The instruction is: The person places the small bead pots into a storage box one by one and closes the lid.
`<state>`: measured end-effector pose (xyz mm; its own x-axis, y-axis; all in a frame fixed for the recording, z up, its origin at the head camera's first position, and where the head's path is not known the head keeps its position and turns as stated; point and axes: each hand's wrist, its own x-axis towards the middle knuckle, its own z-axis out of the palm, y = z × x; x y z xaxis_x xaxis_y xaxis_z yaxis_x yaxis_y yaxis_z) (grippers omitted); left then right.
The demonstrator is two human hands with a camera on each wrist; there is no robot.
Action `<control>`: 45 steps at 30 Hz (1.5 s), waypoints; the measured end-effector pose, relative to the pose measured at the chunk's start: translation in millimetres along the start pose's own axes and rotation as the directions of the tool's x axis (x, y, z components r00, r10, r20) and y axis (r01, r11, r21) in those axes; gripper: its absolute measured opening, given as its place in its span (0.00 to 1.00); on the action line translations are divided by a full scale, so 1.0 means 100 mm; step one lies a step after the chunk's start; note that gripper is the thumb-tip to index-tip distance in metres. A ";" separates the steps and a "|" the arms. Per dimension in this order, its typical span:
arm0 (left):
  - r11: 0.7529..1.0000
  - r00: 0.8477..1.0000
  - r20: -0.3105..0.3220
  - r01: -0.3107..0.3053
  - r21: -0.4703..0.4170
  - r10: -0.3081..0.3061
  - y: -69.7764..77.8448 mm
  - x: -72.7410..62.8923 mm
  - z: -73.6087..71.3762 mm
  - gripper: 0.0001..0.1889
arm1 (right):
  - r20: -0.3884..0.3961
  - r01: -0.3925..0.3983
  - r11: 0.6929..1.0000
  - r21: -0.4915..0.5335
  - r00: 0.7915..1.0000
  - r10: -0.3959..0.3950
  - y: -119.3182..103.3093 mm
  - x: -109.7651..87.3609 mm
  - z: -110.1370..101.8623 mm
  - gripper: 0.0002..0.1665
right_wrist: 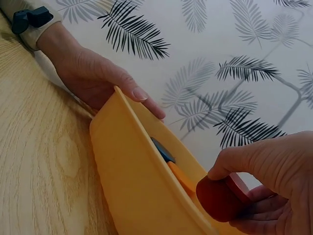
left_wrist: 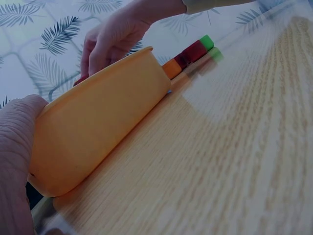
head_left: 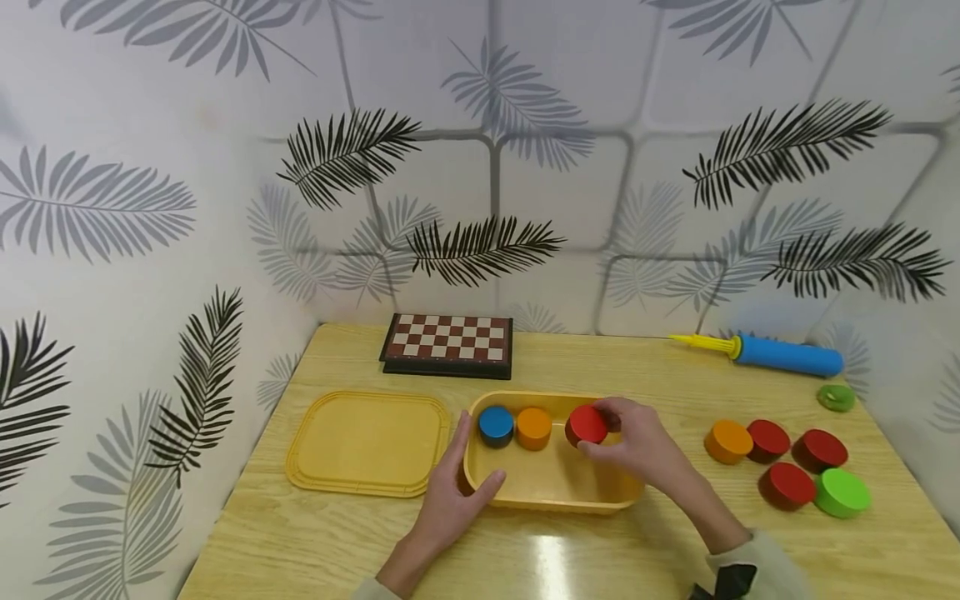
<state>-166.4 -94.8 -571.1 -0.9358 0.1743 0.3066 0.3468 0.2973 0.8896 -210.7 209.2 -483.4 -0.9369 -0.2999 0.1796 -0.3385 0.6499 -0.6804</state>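
A yellow plastic container (head_left: 555,505) sits on the table. My left hand (head_left: 447,496) holds its left end, long fingers along the outer wall and thumb over the near corner of the rim. Over the container's right half, my right hand (head_left: 637,442) pinches a red round block (head_left: 585,426) between thumb and fingers. In the right wrist view that red block (right_wrist: 222,198) is tilted above the rim. Inside, at the left, a blue round block (head_left: 496,427) lies beside an orange round block (head_left: 534,428).
A yellow lid (head_left: 367,443) lies left of the container. Behind stands a checkered board box (head_left: 450,342). On the right are dark red blocks (head_left: 787,487), an orange block (head_left: 727,442) and a green block (head_left: 842,492). A blue pump (head_left: 787,356) and small green item (head_left: 836,397) lie behind them.
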 end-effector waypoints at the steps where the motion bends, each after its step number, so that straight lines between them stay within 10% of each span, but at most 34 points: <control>1: 1.000 1.000 0.000 0.002 -0.001 -0.002 0.00 0.00 0.00 0.49 | 0.019 0.000 1.000 -0.006 1.000 0.000 0.00 0.02 0.03 0.30; 33: 0.999 0.999 0.004 0.042 -0.004 -0.042 -0.01 0.00 0.00 0.50 | 0.039 -0.032 0.968 -0.251 0.998 0.043 0.04 0.20 0.36 0.26; 45: 0.999 0.999 -0.002 0.036 -0.020 -0.037 -0.02 0.01 0.00 0.49 | -0.233 -0.007 0.996 -0.088 0.972 -0.013 0.00 -0.11 0.03 0.29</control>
<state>-168.4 -95.4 -572.6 -0.9479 0.1613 0.2746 0.3111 0.2850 0.9066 -199.7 210.7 -487.1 -0.9269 -0.1378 0.3490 -0.3379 0.7110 -0.6167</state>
